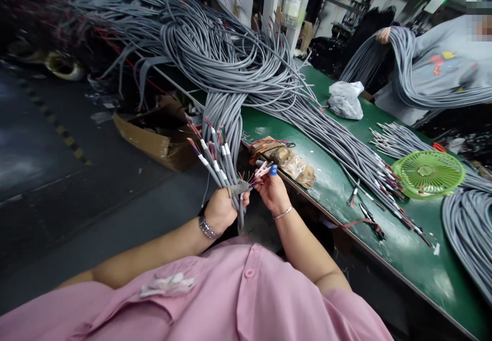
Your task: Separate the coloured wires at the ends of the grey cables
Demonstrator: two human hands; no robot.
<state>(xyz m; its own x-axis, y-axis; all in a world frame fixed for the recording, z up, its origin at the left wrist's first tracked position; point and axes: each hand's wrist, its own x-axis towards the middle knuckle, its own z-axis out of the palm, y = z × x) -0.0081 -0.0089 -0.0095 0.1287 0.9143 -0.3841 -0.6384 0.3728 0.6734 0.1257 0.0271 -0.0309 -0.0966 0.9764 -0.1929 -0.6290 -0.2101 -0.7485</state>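
Note:
My left hand (222, 208) is closed around several grey cables (215, 169) with white bands and stripped, coloured wire ends. One cable end in this grip points right, its thin wires (251, 179) fanned out. My right hand (271, 193) meets these wires with thumb and fingers pinched together. A blue wrap (273, 169) covers one of its fingertips. What exactly the right fingertips hold is too small to tell, though coloured strands run up to them. Just beyond lies a lump wrapped in brown tape (294, 161) at the table edge.
A large heap of grey cables (230, 59) covers the far part of the green table (319, 141). A green fan grille (428, 174), pliers (372, 220) and a plastic bag (346, 99) lie rightward. A cardboard box (154, 136) stands below. A co-worker (442, 64) carries cables.

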